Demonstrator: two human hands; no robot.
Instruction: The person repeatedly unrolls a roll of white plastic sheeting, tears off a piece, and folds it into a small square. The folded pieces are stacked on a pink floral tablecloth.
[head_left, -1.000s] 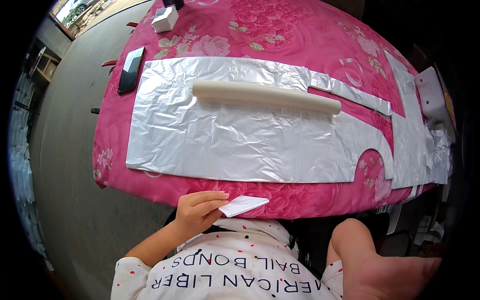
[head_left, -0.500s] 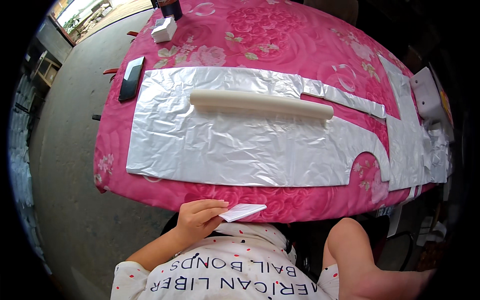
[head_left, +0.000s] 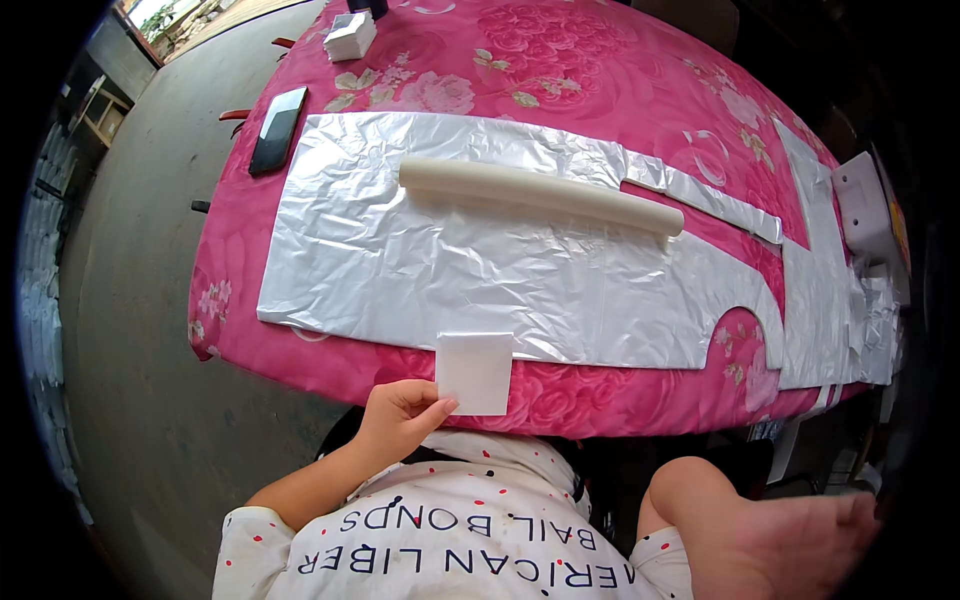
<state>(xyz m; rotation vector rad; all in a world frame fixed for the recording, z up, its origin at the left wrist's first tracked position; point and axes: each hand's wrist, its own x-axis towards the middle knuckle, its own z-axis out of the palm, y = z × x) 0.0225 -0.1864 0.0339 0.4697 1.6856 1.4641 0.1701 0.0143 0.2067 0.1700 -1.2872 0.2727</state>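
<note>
My left hand [head_left: 405, 418] is closed on one corner of a thin white folded square [head_left: 474, 372], thumb on top. The square is held flat, face up, over the table's near edge, and its far side overlaps the edge of the silvery-white plastic sheets [head_left: 340, 270]. On those sheets lies a long cream-coloured tube [head_left: 540, 197], slanting slightly down to the right. My right hand [head_left: 800, 545] is raised at the lower right, away from the table. Its fingers look stretched out, somewhat blurred, and nothing shows in them.
A pink flowered cloth [head_left: 420, 60] covers the table. A phone [head_left: 278, 131] lies at its left edge, with a stack of white squares [head_left: 350, 38] beyond it. More plastic sheeting [head_left: 825, 330] and a white plastic container [head_left: 863, 205] are at the right.
My left hand has turned the white square from a tilted angle to flat and face up, raising it toward the sheets. My right hand has come further into view with its fingers showing.
</note>
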